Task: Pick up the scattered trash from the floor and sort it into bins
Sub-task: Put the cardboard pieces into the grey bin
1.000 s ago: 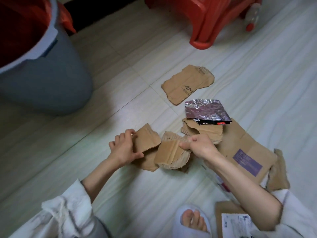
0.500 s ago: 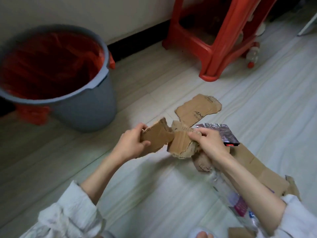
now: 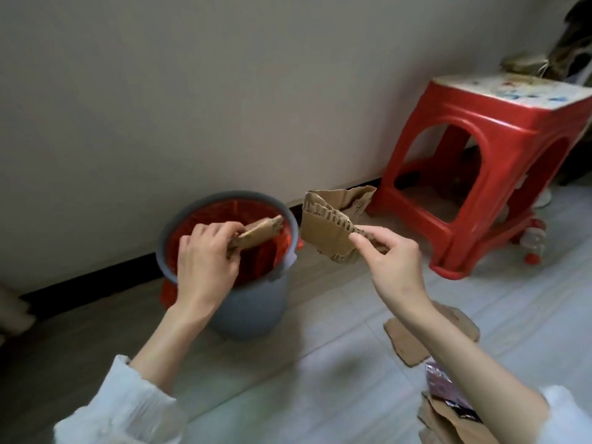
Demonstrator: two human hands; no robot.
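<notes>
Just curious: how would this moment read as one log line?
left hand: holds cardboard scrap over grey bin | right hand: pinches torn cardboard beside it

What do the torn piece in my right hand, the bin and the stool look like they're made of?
Torn piece: corrugated cardboard, matte brown; the ripped edge shows wavy fluting.
Bin: probably moulded plastic, smooth dull grey wall and rim, with a thin crinkled red liner that looks like plastic film.
Stool: glossy red moulded plastic, one-piece rounded legs catching highlights; its top looks worn and stained.
</notes>
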